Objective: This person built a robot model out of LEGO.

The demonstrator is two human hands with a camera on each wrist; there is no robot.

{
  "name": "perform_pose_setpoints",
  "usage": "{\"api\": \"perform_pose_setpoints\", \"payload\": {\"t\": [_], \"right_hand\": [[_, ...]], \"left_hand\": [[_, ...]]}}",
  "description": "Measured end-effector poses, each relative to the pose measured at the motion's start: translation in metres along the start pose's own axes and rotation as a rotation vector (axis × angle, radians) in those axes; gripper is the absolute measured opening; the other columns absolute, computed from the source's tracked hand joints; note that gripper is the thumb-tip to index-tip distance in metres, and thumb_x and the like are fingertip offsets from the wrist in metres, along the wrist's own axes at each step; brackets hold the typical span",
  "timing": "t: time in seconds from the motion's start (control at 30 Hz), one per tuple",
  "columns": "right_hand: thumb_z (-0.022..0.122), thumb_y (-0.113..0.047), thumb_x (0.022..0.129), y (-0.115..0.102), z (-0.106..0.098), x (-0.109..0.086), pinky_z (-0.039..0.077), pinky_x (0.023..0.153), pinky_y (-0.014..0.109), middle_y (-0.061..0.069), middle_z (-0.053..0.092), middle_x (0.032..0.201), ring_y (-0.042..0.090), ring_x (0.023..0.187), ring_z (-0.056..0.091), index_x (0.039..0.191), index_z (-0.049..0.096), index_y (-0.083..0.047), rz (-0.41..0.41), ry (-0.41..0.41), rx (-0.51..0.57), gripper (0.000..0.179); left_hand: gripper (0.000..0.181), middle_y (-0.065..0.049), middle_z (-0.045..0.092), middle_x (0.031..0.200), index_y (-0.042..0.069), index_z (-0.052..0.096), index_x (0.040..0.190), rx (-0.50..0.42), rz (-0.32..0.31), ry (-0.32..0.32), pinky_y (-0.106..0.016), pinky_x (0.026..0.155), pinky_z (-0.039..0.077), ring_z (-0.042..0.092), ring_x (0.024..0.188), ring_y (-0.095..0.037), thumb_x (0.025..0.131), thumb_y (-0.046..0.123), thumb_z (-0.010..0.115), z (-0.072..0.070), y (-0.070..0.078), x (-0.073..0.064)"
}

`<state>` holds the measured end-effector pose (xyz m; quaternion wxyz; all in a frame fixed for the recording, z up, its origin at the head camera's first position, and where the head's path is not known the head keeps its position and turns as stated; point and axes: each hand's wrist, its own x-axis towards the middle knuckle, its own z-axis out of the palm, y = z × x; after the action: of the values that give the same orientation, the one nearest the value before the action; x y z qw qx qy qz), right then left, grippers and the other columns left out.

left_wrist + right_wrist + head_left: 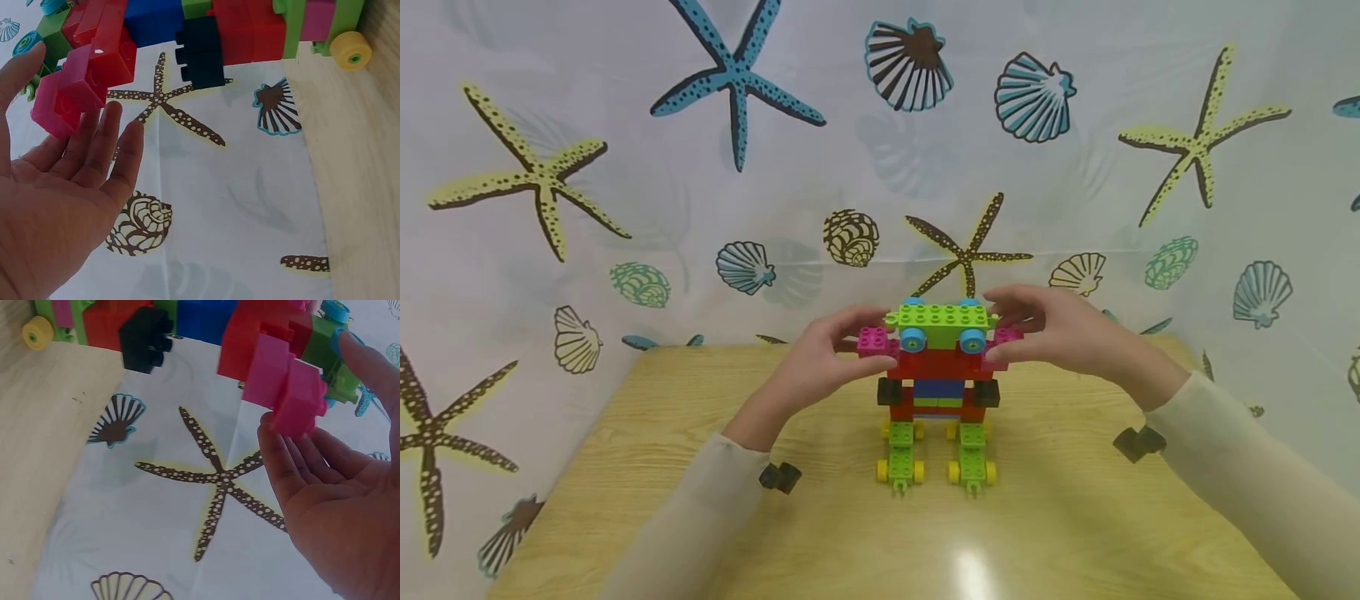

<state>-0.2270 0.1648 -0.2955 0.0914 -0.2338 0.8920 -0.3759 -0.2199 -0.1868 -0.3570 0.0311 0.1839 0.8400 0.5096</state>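
A robot-shaped figure of toy building blocks stands upright on the table, its red body (936,364) in the middle. A green wheeled block (943,316) with blue wheels forms its top, and pink blocks (873,339) stick out at both sides. Beside the left pink blocks is my left hand (827,358), its fingers behind them and its thumb in front, apart from the fingers. My right hand (1060,329) mirrors it around the right pink blocks (300,400). Fingers of both hands look relaxed and lightly bent; whether they touch the blocks is hard to tell.
The figure's feet are green wheeled blocks (901,467) with yellow wheels, on the wooden table (685,433). Black blocks (890,391) jut from its sides. Behind the table hangs a white cloth (865,167) printed with starfish and shells.
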Motion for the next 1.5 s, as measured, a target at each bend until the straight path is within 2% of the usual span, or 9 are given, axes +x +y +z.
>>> {"api": "perform_pose_setpoints", "payload": {"t": [0.17,0.33,0.5,0.7,0.87,1.2,1.5], "right_hand": [[0.091,-0.033,0.095,0.016,0.01,-0.004,0.066,0.107,0.049,0.015,0.072,0.146,0.034,0.129,0.072,0.151,0.062,-0.009,0.02,0.02,0.067,0.068],[0.091,-0.026,0.096,0.028,0.023,-0.005,0.067,0.098,0.039,0.014,0.077,0.134,0.028,0.114,0.075,0.14,0.068,-0.009,0.032,0.031,0.114,0.052],[0.088,-0.02,0.098,0.032,0.031,-0.005,0.067,0.099,0.041,0.015,0.078,0.132,0.029,0.115,0.076,0.138,0.069,-0.007,0.03,0.05,0.118,0.046],[0.086,-0.019,0.099,0.033,0.03,0.0,0.066,0.1,0.041,0.014,0.08,0.129,0.028,0.115,0.076,0.134,0.071,-0.007,0.013,0.065,0.109,0.04],[0.086,-0.019,0.099,0.036,0.026,0.008,0.064,0.099,0.038,0.014,0.08,0.128,0.028,0.114,0.076,0.134,0.072,-0.007,0.014,0.087,0.105,0.039],[0.084,-0.024,0.101,0.048,0.017,0.035,0.062,0.105,0.044,0.015,0.079,0.132,0.03,0.119,0.075,0.141,0.069,-0.009,0.051,0.113,0.108,0.046],[0.083,-0.02,0.102,0.055,0.009,0.055,0.062,0.106,0.042,0.016,0.076,0.134,0.03,0.12,0.071,0.144,0.066,-0.009,0.069,0.106,0.183,0.046]], "left_hand": [[0.058,-0.01,0.072,0.145,0.018,0.064,0.152,-0.083,-0.04,-0.01,-0.042,0.104,0.068,0.075,0.128,-0.034,0.1,0.026,0.087,0.004,-0.008,-0.003],[0.051,-0.01,0.072,0.143,0.016,0.066,0.147,-0.071,-0.045,0.013,-0.042,0.107,0.067,0.073,0.129,-0.033,0.1,0.019,0.086,0.007,-0.012,-0.005],[0.047,-0.01,0.073,0.141,0.016,0.067,0.144,-0.053,-0.062,0.024,-0.043,0.107,0.066,0.073,0.129,-0.033,0.1,0.018,0.085,0.008,-0.014,-0.005],[0.045,-0.01,0.074,0.139,0.014,0.068,0.142,-0.05,-0.06,0.024,-0.044,0.109,0.066,0.073,0.128,-0.032,0.1,0.018,0.085,0.008,-0.015,0.0],[0.044,-0.008,0.075,0.138,0.015,0.069,0.141,-0.048,-0.043,0.03,-0.043,0.108,0.066,0.072,0.126,-0.03,0.101,0.02,0.085,0.008,-0.017,0.01],[0.039,-0.008,0.077,0.134,0.013,0.07,0.138,-0.032,-0.016,0.06,-0.05,0.112,0.063,0.071,0.13,-0.031,0.102,0.022,0.084,0.005,-0.023,0.04],[0.039,-0.008,0.075,0.135,0.014,0.068,0.139,-0.068,-0.02,0.071,-0.047,0.113,0.061,0.069,0.131,-0.029,0.103,0.021,0.083,0.002,-0.026,0.06]]}}
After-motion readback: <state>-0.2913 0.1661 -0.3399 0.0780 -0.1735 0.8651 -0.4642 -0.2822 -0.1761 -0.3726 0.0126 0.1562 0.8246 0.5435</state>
